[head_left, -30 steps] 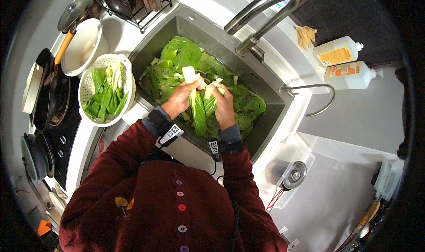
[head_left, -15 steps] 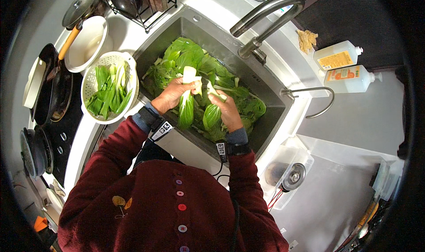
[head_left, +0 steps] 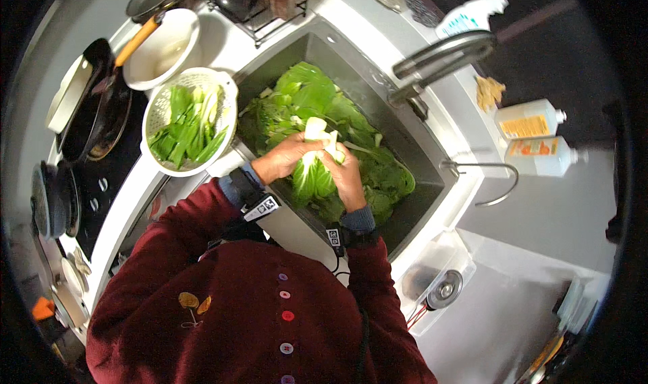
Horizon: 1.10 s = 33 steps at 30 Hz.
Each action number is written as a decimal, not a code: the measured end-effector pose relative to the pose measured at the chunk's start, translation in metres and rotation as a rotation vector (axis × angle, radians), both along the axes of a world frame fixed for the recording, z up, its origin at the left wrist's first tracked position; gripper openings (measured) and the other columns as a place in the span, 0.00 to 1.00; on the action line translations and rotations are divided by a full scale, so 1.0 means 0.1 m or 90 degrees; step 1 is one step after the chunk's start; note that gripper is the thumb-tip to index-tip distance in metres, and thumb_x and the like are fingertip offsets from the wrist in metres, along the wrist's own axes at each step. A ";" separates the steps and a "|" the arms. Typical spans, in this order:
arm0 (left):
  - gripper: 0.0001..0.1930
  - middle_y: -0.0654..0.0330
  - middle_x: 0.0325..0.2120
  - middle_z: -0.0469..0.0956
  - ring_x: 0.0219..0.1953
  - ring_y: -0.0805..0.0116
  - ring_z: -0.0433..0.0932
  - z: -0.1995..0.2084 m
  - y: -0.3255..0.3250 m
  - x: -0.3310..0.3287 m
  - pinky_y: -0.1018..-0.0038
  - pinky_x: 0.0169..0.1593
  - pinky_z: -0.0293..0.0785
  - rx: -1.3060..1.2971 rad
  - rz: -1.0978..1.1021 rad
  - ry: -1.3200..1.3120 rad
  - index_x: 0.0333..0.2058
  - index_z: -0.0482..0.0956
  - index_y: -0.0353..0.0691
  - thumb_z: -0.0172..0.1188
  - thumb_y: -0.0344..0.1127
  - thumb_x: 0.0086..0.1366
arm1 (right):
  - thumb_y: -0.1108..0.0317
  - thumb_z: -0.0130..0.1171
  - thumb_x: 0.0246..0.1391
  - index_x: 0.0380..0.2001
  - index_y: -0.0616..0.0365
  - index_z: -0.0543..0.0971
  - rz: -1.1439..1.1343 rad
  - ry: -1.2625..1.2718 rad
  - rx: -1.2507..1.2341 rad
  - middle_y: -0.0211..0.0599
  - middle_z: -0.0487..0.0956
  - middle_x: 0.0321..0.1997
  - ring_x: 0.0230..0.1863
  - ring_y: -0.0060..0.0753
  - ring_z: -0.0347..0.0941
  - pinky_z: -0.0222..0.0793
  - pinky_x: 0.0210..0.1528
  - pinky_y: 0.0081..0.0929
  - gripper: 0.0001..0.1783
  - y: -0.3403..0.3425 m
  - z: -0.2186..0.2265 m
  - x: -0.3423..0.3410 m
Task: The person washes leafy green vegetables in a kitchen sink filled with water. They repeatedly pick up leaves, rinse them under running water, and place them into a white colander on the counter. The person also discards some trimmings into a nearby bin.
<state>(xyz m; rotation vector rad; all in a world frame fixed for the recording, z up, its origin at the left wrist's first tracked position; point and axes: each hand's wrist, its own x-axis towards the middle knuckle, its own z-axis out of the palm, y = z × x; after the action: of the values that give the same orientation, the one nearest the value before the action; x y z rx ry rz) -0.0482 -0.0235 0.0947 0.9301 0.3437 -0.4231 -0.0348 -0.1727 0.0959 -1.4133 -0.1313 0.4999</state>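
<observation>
- White bench (head_left: 223,52), brightly lit along its edge, with soft shadows.
- Black stove (head_left: 123,176) with pale knobs (head_left: 103,184), at left.
- Pale grey wall (head_left: 42,90) along the far left.
- Dark panel (head_left: 533,57) at upper right, crossed by a faint streak (head_left: 540,17).

Two hands (head_left: 287,156) centrally, over one sink (head_left: 351,70) of leafy greens (head_left: 314,99) too overlapped to count; one colander (head_left: 159,109) and one white bowl (head_left: 155,63) at ten o'clock; one spray bottle (head_left: 472,17) toward one o'clock; two clear bottles (head_left: 530,119) near three; two taps (head_left: 445,50), toward one and three; five buttons (head_left: 288,316) by six.
</observation>
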 end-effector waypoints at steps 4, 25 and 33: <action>0.13 0.62 0.36 0.76 0.38 0.75 0.73 0.22 0.19 -0.16 0.79 0.43 0.68 -0.030 0.024 -0.020 0.39 0.74 0.37 0.59 0.34 0.56 | 0.73 0.55 0.50 0.39 0.63 0.72 0.080 -0.002 0.025 0.25 0.74 0.32 0.30 0.13 0.67 0.64 0.32 0.13 0.12 0.16 0.24 -0.01; 0.22 0.63 0.37 0.73 0.31 0.77 0.69 0.48 2.80 -0.85 0.84 0.37 0.67 0.312 0.243 0.038 0.46 0.68 0.32 0.61 0.28 0.51 | 0.62 0.62 0.43 0.49 0.70 0.63 0.169 -0.502 -0.420 0.52 0.65 0.50 0.47 0.40 0.67 0.66 0.47 0.29 0.33 2.49 0.11 0.13; 0.16 0.58 0.37 0.74 0.35 0.72 0.72 0.92 2.37 -0.61 0.78 0.41 0.71 0.052 0.249 -0.072 0.45 0.67 0.32 0.45 0.38 0.65 | 0.68 0.56 0.50 0.45 0.62 0.70 0.253 -0.369 -0.209 0.35 0.74 0.38 0.34 0.23 0.70 0.68 0.32 0.19 0.18 2.07 0.51 0.00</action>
<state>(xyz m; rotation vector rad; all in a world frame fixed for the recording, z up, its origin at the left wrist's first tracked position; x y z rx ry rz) -0.1088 0.2135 0.1862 0.9365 0.4310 0.0030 -0.0350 0.0345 0.1464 -1.8369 -0.8399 0.4327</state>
